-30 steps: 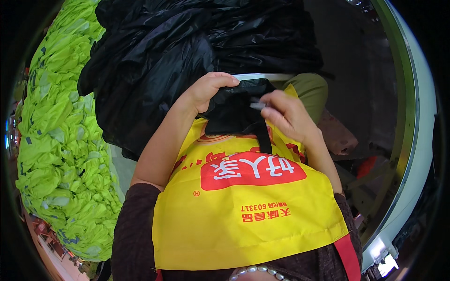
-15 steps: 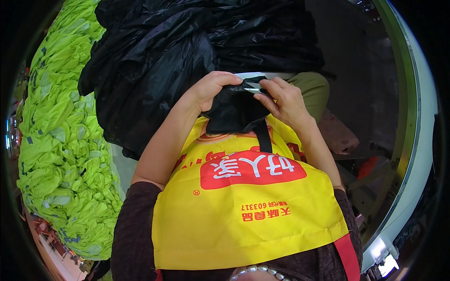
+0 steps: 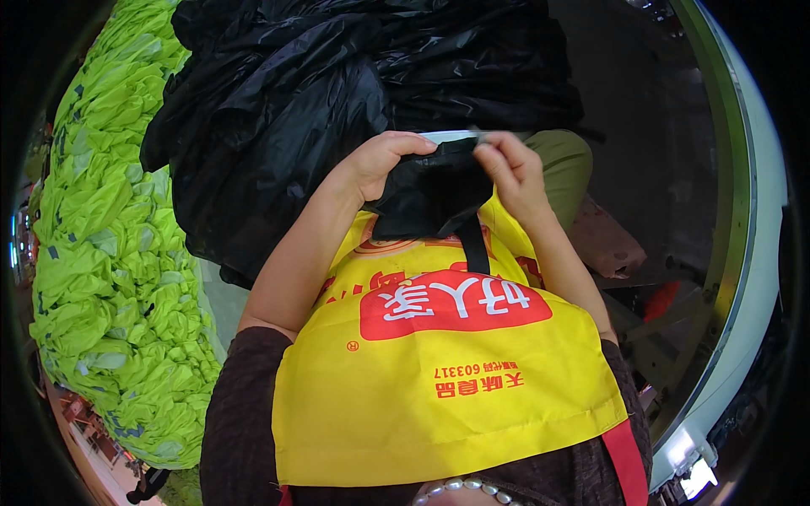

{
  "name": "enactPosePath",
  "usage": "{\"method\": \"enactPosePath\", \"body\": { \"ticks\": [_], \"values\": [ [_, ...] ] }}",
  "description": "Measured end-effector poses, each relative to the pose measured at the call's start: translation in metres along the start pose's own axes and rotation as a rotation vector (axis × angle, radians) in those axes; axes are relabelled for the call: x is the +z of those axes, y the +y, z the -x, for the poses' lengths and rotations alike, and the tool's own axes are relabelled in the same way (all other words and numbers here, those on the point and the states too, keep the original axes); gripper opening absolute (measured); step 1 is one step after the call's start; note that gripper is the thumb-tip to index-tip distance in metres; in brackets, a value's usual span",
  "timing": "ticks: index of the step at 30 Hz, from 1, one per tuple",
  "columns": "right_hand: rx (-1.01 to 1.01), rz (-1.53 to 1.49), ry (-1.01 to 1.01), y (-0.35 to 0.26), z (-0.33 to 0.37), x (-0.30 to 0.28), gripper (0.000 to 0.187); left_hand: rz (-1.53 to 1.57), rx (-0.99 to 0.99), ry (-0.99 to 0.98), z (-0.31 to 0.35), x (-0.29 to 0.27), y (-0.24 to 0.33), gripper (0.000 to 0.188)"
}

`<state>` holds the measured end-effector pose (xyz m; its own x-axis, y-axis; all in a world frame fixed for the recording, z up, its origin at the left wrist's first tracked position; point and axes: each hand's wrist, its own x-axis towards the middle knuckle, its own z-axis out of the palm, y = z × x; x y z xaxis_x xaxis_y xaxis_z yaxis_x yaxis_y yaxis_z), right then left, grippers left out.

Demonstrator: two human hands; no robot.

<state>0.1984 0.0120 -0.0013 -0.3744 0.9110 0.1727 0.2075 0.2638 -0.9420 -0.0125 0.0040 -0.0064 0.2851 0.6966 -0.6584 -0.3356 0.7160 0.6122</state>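
Note:
My left hand (image 3: 390, 162) grips the upper edge of a piece of black fabric (image 3: 426, 198), thumb on top and fingers behind. The cloth hangs over my lap, with a black strap (image 3: 476, 246) trailing down from it. My right hand (image 3: 513, 164) is closed at the cloth's upper right corner, around small thread snips (image 3: 478, 133). Only a bit of their metal shows now, blurred above my fingertips; the rest is hidden in the hand. Whether the right fingers also pinch the cloth, I cannot tell.
A large heap of shiny black fabric (image 3: 278, 110) lies just beyond my hands. To the left rises a long pile of bright yellow-green fabric (image 3: 118, 253). A yellow apron (image 3: 439, 422) covers my front. At the right runs a pale curved edge (image 3: 751, 211).
My right hand has moved slightly right, taking the snips away from the cloth's edge; their blades, plain to see before, are now mostly hidden. The left hand keeps its hold.

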Motion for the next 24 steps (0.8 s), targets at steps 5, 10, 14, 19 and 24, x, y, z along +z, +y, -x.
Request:
{"method": "enactPosePath", "body": {
  "ticks": [5,10,14,19,24],
  "values": [
    [0.062,0.118,-0.039,-0.028,-0.005,0.003,0.03,0.147,-0.099,-0.138,0.006,0.002,0.005,0.014],
    [0.241,0.202,-0.148,-0.013,-0.007,0.012,0.024,-0.301,0.152,0.053,0.007,0.012,0.001,0.015],
    [0.038,0.297,-0.219,-0.018,-0.008,0.005,0.016,-0.456,0.144,-0.008,0.01,0.009,0.005,0.017],
    [-0.111,0.262,-0.084,-0.02,-0.005,-0.003,0.01,-0.389,0.126,0.145,0.013,0.013,0.005,0.02],
    [0.138,-0.138,-0.115,-0.011,-0.002,-0.023,0.018,-0.267,0.091,0.183,0.014,0.008,0.002,0.018]
  ]
}}
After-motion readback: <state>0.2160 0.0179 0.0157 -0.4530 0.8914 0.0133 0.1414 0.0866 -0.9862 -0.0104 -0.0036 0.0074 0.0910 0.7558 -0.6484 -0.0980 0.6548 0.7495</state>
